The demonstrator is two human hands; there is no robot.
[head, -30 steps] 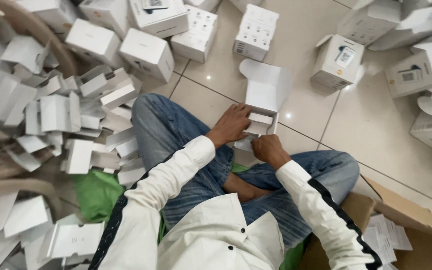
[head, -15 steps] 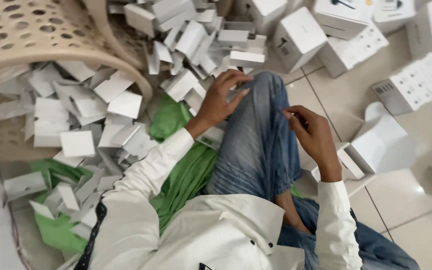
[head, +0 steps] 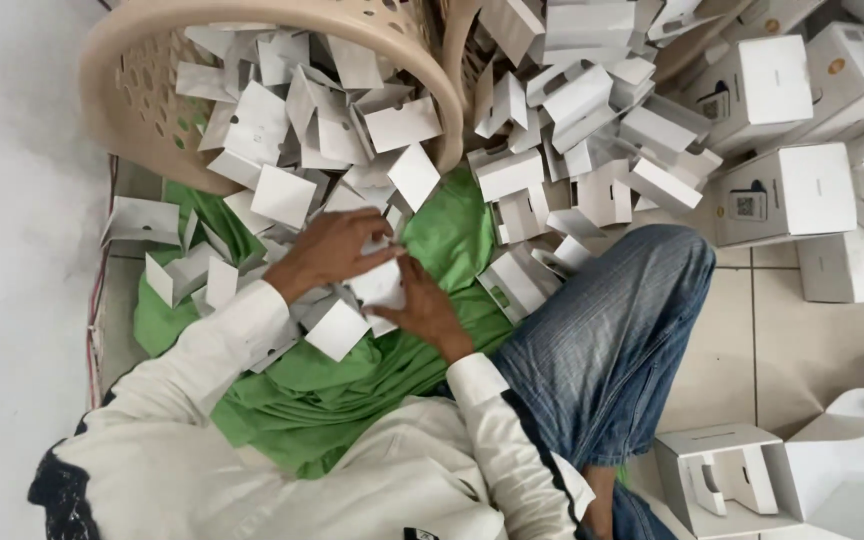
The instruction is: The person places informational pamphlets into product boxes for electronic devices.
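A white card insert (head: pixel 380 283) is gripped between left hand (head: pixel 327 250) and right hand (head: pixel 422 305). Both hands are closed on it above the green cloth (head: pixel 352 380). The beige basket (head: pixel 142 90) is seen at 11 o'clock

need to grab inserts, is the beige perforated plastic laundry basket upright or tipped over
Tipped over. The beige perforated plastic laundry basket lies on its side, its mouth facing the green cloth, with white folded card inserts spilling out.

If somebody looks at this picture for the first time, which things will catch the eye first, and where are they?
First comes the heap of white folded card inserts spilling from a tipped beige plastic basket at upper left onto a green cloth. At the centre, the left hand and right hand meet on one white card insert over that cloth. At upper right, closed white boxes stand on the tiled floor, and one open box lies at lower right.
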